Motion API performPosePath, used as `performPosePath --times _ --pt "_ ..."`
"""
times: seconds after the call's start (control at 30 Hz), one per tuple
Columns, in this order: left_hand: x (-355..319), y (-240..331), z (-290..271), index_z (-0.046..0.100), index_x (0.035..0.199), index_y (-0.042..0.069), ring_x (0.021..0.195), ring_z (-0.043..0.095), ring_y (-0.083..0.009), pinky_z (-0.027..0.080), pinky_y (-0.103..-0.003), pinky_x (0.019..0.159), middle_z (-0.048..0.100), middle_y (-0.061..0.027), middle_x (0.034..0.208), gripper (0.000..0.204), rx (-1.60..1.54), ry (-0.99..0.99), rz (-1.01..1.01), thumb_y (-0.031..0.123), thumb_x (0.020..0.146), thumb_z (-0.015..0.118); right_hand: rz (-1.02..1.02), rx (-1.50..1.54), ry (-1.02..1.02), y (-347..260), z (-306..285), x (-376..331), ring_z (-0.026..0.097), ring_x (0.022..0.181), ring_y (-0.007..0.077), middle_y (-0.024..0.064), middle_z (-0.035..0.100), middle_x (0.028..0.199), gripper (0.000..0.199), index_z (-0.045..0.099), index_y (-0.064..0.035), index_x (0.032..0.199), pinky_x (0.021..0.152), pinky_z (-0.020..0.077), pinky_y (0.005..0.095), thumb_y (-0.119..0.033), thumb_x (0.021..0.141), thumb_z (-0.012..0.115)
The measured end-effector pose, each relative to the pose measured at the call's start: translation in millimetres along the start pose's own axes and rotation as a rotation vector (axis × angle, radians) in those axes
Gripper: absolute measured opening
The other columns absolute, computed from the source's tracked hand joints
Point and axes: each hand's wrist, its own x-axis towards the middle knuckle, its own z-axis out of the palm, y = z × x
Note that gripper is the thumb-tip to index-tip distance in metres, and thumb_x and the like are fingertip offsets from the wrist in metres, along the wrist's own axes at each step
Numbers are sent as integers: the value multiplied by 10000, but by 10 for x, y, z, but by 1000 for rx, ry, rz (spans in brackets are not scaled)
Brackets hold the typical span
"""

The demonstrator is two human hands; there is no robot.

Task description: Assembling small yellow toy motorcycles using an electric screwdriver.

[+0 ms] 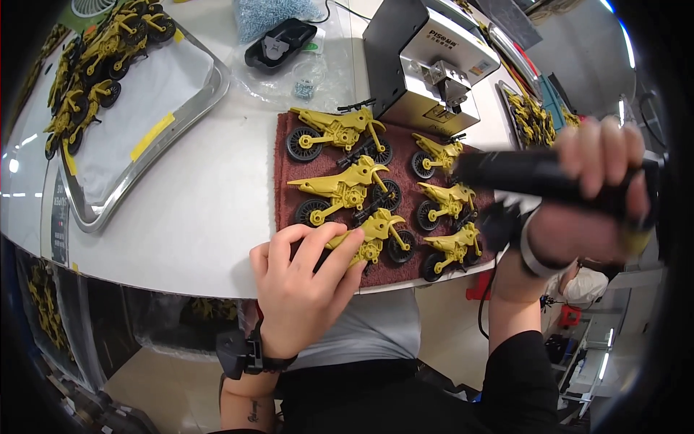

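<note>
A: Head view: which toy lies at a hand?

B: The nearest toy motorcycle [374,237] in the left column of 3, on the red-brown towel [283,208] over the white table [231,159]. The left hand [305,278] touches it from the lower left.

A: Its long axis?

B: Roughly left to right: tail under the fingers, front wheel [402,247] at the right, free of them.

A: State of each grip?

B: Left: fingers curved over the toy, spacing narrow; whether they pinch or merely press, I cannot tell. Right: the right hand [601,163], blurred, wraps around a black tool [513,172].

A: Which hand is nearer?

B: The left, in contact. The right is well apart, rightward and farther up; its tool points left, overlapping the right column's farthest motorcycle [436,154] in view, height indeterminable.
</note>
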Motion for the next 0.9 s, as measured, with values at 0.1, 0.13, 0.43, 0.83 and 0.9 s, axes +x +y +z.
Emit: performPosePath --times 0.1,0.13,0.43,0.83,0.9 --pt "3 7 -9 655 969 166 895 486 -187 330 -323 767 588 45 986 349 4 6 -3 164 626 719 -141 -89 196 -23 -431 378 387 697 142 22 378 760 262 418 -108 760 719 328 280 -276 635 576" --pt "0 -6 -9 655 969 166 895 486 -187 330 -323 767 588 45 986 349 5 9 -2 164 626 719 -41 63 48 39 -615 500 408 710 162 31 411 772 254 444 -80 799 741 343 295 -278 685 555" --pt "-6 8 -5 659 962 165 901 483 -187 332 -332 772 590 43 979 333 3 3 -17 174 633 711 50 27 64 469 -881 649 440 719 163 53 451 815 203 481 -40 879 741 371 314 -225 801 505" --pt "0 5 1 661 954 163 897 486 -187 331 -328 767 595 45 976 314 22 1 -7 184 644 704 193 142 -11 -6 -5 -226 455 566 127 8 445 713 225 385 -95 850 600 379 294 -114 760 590" --pt "-17 -25 4 661 958 167 896 485 -186 330 -326 761 596 49 976 313 38 8 -5 193 649 704 193 143 5 32 150 -373 463 528 119 4 457 681 260 392 -92 834 565 389 273 -63 720 624"
